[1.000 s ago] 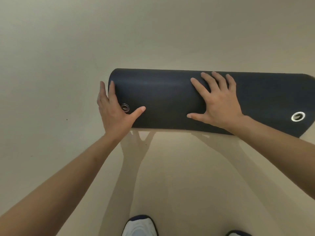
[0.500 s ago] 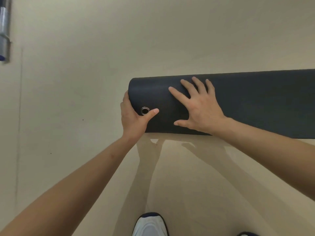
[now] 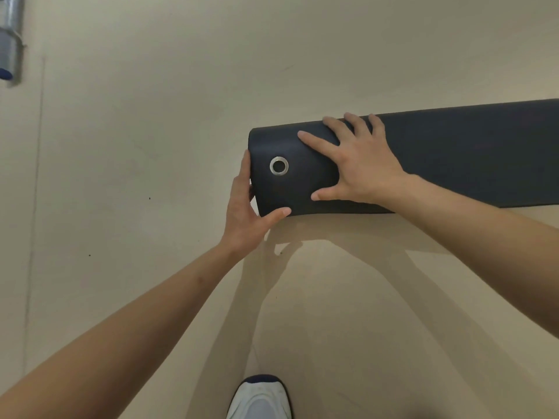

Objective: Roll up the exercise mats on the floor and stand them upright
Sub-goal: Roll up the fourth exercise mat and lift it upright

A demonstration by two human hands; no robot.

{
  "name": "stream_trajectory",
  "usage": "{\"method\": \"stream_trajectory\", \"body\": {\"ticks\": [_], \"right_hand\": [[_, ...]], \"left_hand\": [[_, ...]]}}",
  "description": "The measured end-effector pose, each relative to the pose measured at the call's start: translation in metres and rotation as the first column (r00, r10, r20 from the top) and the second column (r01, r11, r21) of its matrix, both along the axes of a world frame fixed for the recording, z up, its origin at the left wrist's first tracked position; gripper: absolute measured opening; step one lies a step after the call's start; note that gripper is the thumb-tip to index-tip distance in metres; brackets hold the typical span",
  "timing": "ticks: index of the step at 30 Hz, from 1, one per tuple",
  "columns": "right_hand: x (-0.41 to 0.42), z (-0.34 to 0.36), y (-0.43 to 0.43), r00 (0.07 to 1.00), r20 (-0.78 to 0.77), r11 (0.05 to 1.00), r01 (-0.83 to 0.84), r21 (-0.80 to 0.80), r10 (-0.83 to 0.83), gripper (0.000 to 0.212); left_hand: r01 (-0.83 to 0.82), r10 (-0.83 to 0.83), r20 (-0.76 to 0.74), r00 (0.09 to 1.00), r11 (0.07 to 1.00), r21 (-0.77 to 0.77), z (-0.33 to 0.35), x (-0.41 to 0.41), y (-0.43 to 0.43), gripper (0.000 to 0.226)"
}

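Mat: the dark mat (image 3: 453, 152) lies on its side on the beige floor (image 3: 151, 146) as a roll. It runs off the right edge of view, and a metal eyelet (image 3: 279, 166) faces up near its left end.
Left hand: the left hand (image 3: 245, 207) is flat against the roll's left end, fingers straight along the end face and thumb on the near corner. It is touching, not clenched.
Right hand: the right hand (image 3: 360, 164) is spread wide, palm down on top of the roll just right of the eyelet, pressing.
Done so far: the rolling looks finished, with no flat stretch showing on the near side.
Left to do: tip this roll upright; it is not yet standing.
Other mats: none in view, so I cannot tell.
Nearby: a white shoe (image 3: 260, 397) at the bottom edge and a metal post (image 3: 9, 40) top left.
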State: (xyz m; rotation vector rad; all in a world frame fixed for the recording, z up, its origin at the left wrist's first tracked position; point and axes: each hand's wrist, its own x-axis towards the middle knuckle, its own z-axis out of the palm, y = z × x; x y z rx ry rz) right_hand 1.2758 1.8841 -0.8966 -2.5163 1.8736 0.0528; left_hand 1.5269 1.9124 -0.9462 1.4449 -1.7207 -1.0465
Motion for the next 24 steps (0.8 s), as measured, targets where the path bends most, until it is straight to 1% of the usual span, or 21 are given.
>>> {"method": "stream_trajectory", "body": {"ticks": [2,6,9,12,14,16,19,22,24], "right_hand": [[-0.005,0.004,-0.013,1.000,0.025,0.999,-0.007,0.043,0.005,0.112],[-0.010,0.011,-0.036,0.998,0.070,0.993,0.001,0.117,-0.009,0.113],[-0.011,0.013,-0.031,0.995,0.090,0.995,0.024,0.099,-0.033,0.113],[-0.005,0.023,-0.006,0.974,0.189,0.992,0.116,0.052,-0.124,0.105],[0.003,0.040,0.017,0.939,0.286,0.980,0.198,0.007,-0.191,0.091],[0.014,0.064,0.040,0.899,0.375,0.963,0.264,-0.053,-0.226,0.077],[0.025,0.116,0.072,0.830,0.492,0.932,0.351,-0.092,-0.264,0.061],[0.028,0.178,0.101,0.735,0.598,0.915,0.404,-0.007,-0.320,0.050],[0.028,0.225,0.115,0.637,0.674,0.903,0.414,0.111,-0.375,0.047]], "left_hand": [[0.019,-0.018,0.027,0.999,0.999,-0.036,-0.001,-0.003,-0.005,0.116],[-0.008,0.008,0.001,1.000,0.999,-0.039,0.002,-0.009,-0.025,0.110],[0.010,-0.009,0.010,1.000,0.999,-0.044,0.012,-0.010,-0.034,0.106],[-0.020,0.020,-0.022,1.000,1.000,0.020,0.042,-0.013,-0.021,0.102],[-0.070,0.078,-0.084,0.993,0.992,0.101,0.078,-0.023,-0.004,0.097],[-0.149,0.170,-0.130,0.977,0.976,0.160,0.120,-0.033,0.012,0.094],[-0.227,0.259,-0.141,0.955,0.951,0.211,0.185,-0.042,0.033,0.096],[-0.241,0.279,-0.135,0.951,0.940,0.242,0.254,-0.051,0.054,0.098],[-0.249,0.285,-0.130,0.950,0.939,0.239,0.303,-0.059,0.067,0.100]]}}
